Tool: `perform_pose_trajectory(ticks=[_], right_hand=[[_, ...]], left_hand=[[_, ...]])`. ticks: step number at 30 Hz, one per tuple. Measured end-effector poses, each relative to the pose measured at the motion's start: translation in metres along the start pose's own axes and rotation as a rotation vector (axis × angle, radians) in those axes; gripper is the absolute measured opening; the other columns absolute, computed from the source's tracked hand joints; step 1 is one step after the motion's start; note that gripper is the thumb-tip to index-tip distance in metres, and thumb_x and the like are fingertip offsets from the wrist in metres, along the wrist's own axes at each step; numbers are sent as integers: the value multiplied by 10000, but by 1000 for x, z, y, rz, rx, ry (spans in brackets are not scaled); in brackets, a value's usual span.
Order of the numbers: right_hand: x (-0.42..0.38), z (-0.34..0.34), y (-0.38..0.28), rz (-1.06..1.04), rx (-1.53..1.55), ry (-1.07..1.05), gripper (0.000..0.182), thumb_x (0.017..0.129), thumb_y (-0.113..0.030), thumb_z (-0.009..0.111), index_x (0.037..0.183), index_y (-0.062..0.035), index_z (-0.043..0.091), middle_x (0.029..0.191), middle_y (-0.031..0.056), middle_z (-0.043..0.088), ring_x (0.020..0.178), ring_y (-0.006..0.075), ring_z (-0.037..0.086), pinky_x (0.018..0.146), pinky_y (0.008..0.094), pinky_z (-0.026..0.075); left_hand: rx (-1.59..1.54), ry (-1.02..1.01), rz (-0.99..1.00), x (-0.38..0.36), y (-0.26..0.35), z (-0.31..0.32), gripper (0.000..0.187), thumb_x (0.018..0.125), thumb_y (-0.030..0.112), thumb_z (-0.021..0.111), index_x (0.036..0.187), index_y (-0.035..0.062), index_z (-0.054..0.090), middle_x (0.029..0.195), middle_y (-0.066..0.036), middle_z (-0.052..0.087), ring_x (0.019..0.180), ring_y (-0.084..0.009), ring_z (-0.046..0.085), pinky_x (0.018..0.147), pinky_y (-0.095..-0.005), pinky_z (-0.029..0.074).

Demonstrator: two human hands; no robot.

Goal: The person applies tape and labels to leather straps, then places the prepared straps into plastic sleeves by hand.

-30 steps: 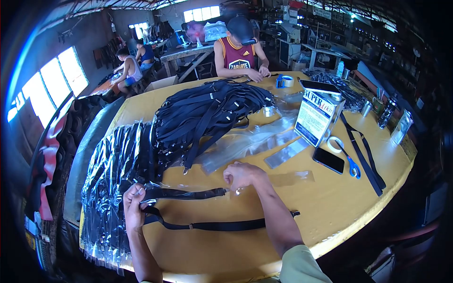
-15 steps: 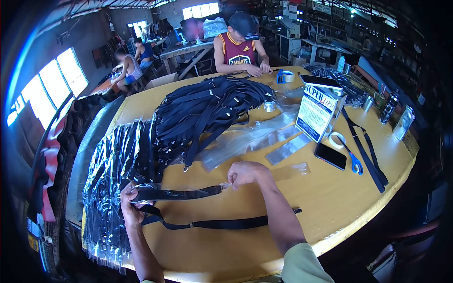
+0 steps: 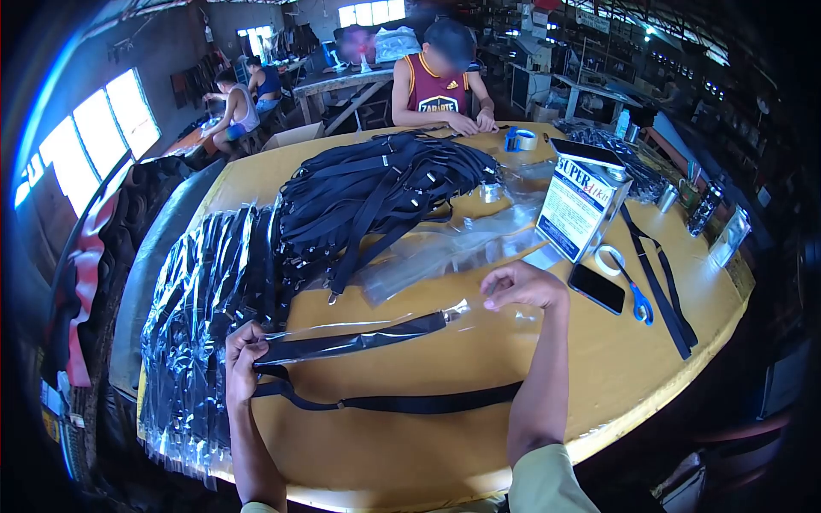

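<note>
My left hand (image 3: pixel 245 350) is closed on the near end of a long clear plastic sleeve (image 3: pixel 368 320) with a folded black strap (image 3: pixel 363 339) inside. The sleeve stretches rightward over the table, its far end bearing a shiny clip. My right hand (image 3: pixel 523 286) is apart from that end, up and to its right, fingers loosely bent and spread, with nothing visible in them. Below the sleeve, another black strap (image 3: pixel 428 402) with a metal slider runs from beneath my left hand to behind my right forearm.
Packed straps (image 3: pixel 197 333) lie at left, beside a heap of black straps (image 3: pixel 385 188). Clear sleeves (image 3: pixel 445 256), a contact cement can (image 3: pixel 575 205), a phone (image 3: pixel 597 288), a tape roll (image 3: pixel 610 259) and blue-handled scissors (image 3: pixel 641 303) lie to the right. A person (image 3: pixel 440 85) works across the yellow table (image 3: pixel 410 453).
My right hand has let go of the sleeve's far end and moved up and right. The sleeve now reaches further right, its far end slightly raised. My left hand still grips it.
</note>
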State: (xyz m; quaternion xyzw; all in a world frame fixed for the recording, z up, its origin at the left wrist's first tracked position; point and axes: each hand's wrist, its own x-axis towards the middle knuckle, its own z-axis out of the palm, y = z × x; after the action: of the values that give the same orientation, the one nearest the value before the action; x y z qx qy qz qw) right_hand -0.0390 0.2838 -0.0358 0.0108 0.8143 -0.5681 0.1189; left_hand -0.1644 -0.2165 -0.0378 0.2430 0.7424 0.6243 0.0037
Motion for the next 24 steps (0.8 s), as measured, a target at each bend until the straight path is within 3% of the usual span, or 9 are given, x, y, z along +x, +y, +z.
perform_pose_trajectory(ticks=[6, 8, 12, 14, 16, 17, 20, 22, 24], right_hand=[[-9, 0, 6, 300, -595, 299, 410, 754, -207, 822, 1096, -14, 705, 1011, 66, 728, 971, 137, 662, 810, 275, 489], [5, 15, -20, -110, -301, 403, 408, 815, -244, 800, 1134, -11, 697, 1137, 87, 707, 1067, 163, 645, 910, 314, 500], [52, 103, -96, -681, 105, -136, 321, 963, -200, 696, 1229, -30, 636, 1216, 93, 678, 1120, 168, 623, 992, 347, 486], [68, 148, -107, -630, 379, -350, 377, 979, -154, 676, 1318, -44, 551, 1193, 95, 662, 1117, 168, 614, 972, 313, 481], [85, 175, -102, -665, 398, -391, 464, 968, -159, 697, 1370, -62, 487, 1130, 86, 644, 1082, 147, 608, 941, 297, 483], [86, 173, -101, -588, 296, -361, 468, 954, -201, 714, 1340, -37, 505, 982, 62, 652, 911, 118, 610, 828, 283, 500], [81, 168, -103, -499, 316, -376, 507, 922, -128, 748, 1360, -75, 496, 969, 36, 648, 876, 72, 604, 763, 243, 487], [72, 160, -109, -485, 319, -360, 517, 914, -110, 751, 1362, -77, 496, 914, 25, 654, 809, 57, 598, 698, 220, 464], [66, 148, -110, -474, 316, -353, 525, 906, -99, 756, 1363, -78, 497, 903, 29, 660, 799, 57, 604, 681, 215, 460]], left_hand=[[113, -149, 11, -3, 27, 33, 212, 820, 214, 580, 752, 21, 526, 701, 28, 463, 657, -60, 396, 593, -260, 292], [136, -189, 44, -2, 38, 42, 191, 827, 188, 578, 762, 14, 532, 695, 27, 476, 637, -58, 403, 573, -267, 302], [138, -244, 67, 4, 49, 57, 159, 833, 138, 584, 786, -10, 553, 688, 9, 501, 642, -70, 448, 580, -268, 339], [189, -260, 120, 6, 56, 63, 134, 842, 99, 593, 782, -14, 552, 682, -25, 526, 646, -89, 473, 588, -284, 370], [141, -256, 145, 8, 60, 68, 144, 842, 98, 601, 767, -13, 548, 676, -37, 524, 644, -93, 477, 585, -288, 373], [148, -260, 160, 9, 53, 66, 132, 868, 100, 600, 804, -8, 557, 708, -23, 541, 659, -90, 484, 597, -287, 380], [44, -232, 65, 6, 53, 68, 150, 919, 141, 584, 867, 2, 558, 743, -14, 557, 682, -89, 495, 628, -278, 389], [48, -256, 134, 6, 47, 65, 237, 1005, 240, 559, 952, 10, 578, 770, -10, 563, 691, -87, 496, 649, -266, 389], [-236, -351, -212, 0, 51, 64, 336, 1053, 334, 521, 1000, 12, 603, 758, -10, 552, 684, -86, 493, 654, -260, 394]])
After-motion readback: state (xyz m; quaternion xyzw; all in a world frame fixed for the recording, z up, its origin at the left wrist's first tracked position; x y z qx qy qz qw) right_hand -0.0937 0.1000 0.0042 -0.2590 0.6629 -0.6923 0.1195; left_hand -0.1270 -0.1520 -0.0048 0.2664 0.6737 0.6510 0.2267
